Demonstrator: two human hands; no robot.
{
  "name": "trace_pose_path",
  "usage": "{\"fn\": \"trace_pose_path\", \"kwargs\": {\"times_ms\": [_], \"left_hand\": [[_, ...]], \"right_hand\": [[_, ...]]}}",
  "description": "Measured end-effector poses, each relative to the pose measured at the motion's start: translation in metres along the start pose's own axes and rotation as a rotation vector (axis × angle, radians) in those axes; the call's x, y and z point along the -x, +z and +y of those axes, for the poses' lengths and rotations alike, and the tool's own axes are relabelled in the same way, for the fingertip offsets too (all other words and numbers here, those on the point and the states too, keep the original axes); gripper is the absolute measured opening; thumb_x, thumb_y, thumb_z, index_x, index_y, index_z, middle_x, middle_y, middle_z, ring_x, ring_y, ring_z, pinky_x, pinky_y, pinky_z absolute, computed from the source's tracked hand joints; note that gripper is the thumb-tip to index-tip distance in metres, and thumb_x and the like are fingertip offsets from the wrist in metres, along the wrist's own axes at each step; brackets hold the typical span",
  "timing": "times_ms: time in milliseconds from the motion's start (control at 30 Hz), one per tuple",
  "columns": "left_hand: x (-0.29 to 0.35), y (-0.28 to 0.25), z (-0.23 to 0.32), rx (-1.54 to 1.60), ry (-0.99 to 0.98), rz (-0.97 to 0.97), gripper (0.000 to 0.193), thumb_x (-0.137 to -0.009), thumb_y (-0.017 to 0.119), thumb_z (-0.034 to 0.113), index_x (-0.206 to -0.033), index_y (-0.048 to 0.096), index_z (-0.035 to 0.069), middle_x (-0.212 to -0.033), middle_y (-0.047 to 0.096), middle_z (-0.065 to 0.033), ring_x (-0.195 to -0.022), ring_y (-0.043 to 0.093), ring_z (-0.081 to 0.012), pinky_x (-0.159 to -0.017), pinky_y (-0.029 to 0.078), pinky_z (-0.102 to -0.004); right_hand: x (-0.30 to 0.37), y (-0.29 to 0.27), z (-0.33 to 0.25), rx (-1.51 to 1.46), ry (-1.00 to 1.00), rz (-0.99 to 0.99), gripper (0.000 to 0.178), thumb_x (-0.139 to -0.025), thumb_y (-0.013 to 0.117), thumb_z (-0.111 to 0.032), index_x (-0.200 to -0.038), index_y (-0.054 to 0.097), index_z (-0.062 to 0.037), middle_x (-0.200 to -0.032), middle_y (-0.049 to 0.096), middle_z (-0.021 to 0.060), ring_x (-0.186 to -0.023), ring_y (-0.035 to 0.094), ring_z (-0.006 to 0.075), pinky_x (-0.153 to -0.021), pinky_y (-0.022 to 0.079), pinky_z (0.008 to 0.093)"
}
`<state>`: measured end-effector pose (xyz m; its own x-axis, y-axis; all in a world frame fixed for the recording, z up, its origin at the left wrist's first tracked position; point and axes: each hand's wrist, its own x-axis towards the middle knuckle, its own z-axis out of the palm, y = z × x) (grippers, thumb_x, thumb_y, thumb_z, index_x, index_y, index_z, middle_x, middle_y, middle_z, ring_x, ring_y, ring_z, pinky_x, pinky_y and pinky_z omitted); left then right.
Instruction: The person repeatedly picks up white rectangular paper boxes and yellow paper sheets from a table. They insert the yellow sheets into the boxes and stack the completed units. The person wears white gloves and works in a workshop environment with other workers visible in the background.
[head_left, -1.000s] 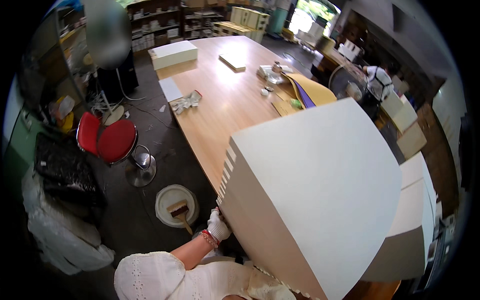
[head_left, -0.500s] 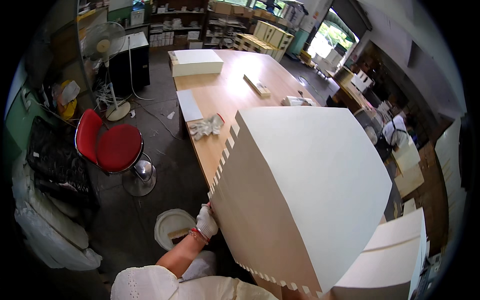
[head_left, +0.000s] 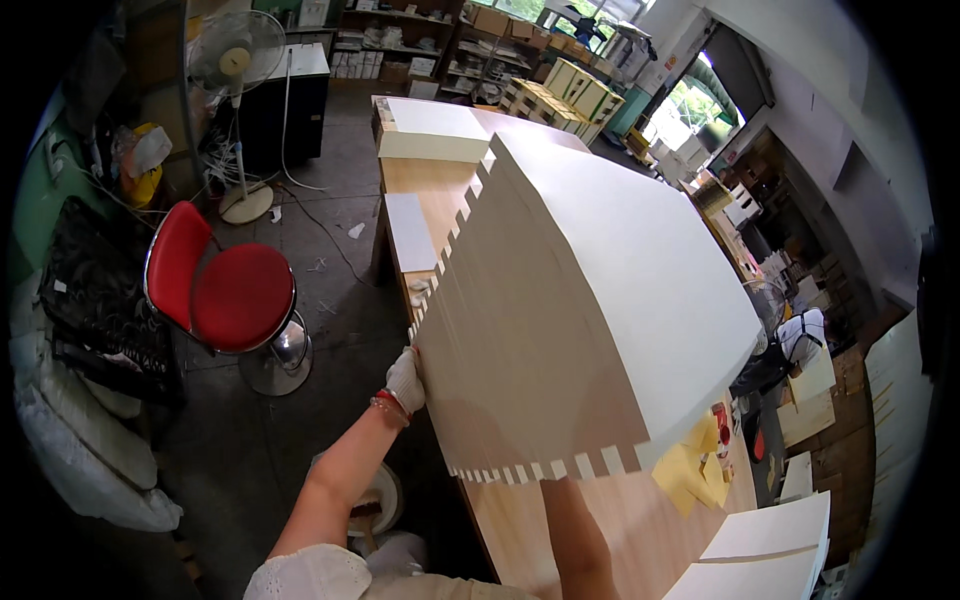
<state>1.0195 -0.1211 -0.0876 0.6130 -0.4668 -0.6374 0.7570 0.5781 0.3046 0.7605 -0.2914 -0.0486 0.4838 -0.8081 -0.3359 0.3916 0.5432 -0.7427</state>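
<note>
A large white box-like piece (head_left: pixel 660 270) takes up the middle of the view, tilted over the wooden table (head_left: pixel 520 530). Its near side is a grey-brown panel (head_left: pixel 530 350) with notched, tooth-like edges. My left hand (head_left: pixel 405 380), in a white knitted glove, is closed on the panel's left edge. My right forearm (head_left: pixel 575 540) reaches up under the lower notched edge, and the piece hides that hand. Below my left arm stands a white bucket (head_left: pixel 392 490) with a brush (head_left: pixel 366 512) in it.
On the table lie a white stack (head_left: pixel 435 145), a pale sheet (head_left: pixel 410 232), a partly hidden glove (head_left: pixel 420 287) and yellow paper (head_left: pixel 692 470). White boards (head_left: pixel 765 535) stand at lower right. A red chair (head_left: pixel 240 300) and fan (head_left: pixel 236 62) are left; another person (head_left: pixel 795 340) is right.
The piece has moved away from me and up in the view, uncovering the near table, yellow paper and my right forearm. My left hand has moved with it. The loose glove is now mostly covered.
</note>
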Motion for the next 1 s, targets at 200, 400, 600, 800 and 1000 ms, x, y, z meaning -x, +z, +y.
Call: {"fn": "trace_pose_path", "kwargs": {"times_ms": [200, 400, 600, 800, 1000], "left_hand": [[-0.055, -0.025, 0.012, -0.133, 0.02, -0.409, 0.03, -0.098, 0.051, 0.025, -0.119, 0.055, 0.005, -0.119, 0.059, -0.0078, -0.105, 0.058, -0.0212, -0.088, 0.052, -0.0399], [-0.035, -0.068, 0.029, -0.277, -0.152, -0.862, 0.035, -0.096, 0.051, 0.012, -0.127, 0.048, -0.002, -0.128, 0.054, -0.0147, -0.116, 0.054, -0.0225, -0.087, 0.054, -0.0414], [0.115, -0.02, -0.118, -0.87, 0.064, -0.705, 0.032, -0.095, 0.049, 0.008, -0.125, 0.051, 0.0, -0.122, 0.055, -0.0117, -0.107, 0.054, -0.0194, -0.083, 0.052, -0.0361], [0.272, -0.057, -0.255, -1.42, 0.325, -0.969, 0.031, -0.093, 0.047, 0.005, -0.123, 0.054, 0.002, -0.116, 0.056, -0.0087, -0.098, 0.054, -0.0163, -0.08, 0.05, -0.0308], [0.379, -0.056, -0.401, -1.387, 0.567, -1.293, 0.031, -0.092, 0.046, 0.002, -0.121, 0.057, 0.004, -0.111, 0.057, -0.0057, -0.09, 0.054, -0.0132, -0.076, 0.048, -0.0256]], "right_hand": [[-0.026, 0.019, -0.001, 0.018, -0.096, 0.02, 0.085, -0.092, 0.038, -0.068, -0.145, 0.034, -0.0015, -0.143, 0.044, 0.0141, -0.129, 0.041, 0.0316, -0.108, 0.036, 0.0464], [-0.002, -0.028, 0.015, 0.067, 0.114, 0.319, 0.087, -0.091, 0.037, -0.07, -0.146, 0.032, -0.0033, -0.147, 0.04, 0.0146, -0.137, 0.035, 0.034, -0.112, 0.029, 0.0475], [0.165, -0.287, -0.031, -0.843, 0.233, -0.9, 0.045, -0.098, 0.038, -0.057, -0.102, 0.056, -0.0153, -0.086, 0.055, 0.0045, -0.076, 0.055, 0.0225, -0.061, 0.048, 0.0345], [0.441, -0.478, -0.126, -0.227, -0.18, 0.952, 0.048, -0.094, 0.053, -0.049, -0.121, 0.056, -0.0098, -0.099, 0.063, 0.0094, -0.082, 0.065, 0.0236, -0.076, 0.057, 0.0437], [0.621, -0.684, -0.282, -0.284, -0.805, 1.069, 0.028, -0.091, 0.061, -0.039, -0.102, 0.06, -0.0134, -0.081, 0.062, 0.0031, -0.065, 0.061, 0.0196, -0.059, 0.053, 0.0364]]}}
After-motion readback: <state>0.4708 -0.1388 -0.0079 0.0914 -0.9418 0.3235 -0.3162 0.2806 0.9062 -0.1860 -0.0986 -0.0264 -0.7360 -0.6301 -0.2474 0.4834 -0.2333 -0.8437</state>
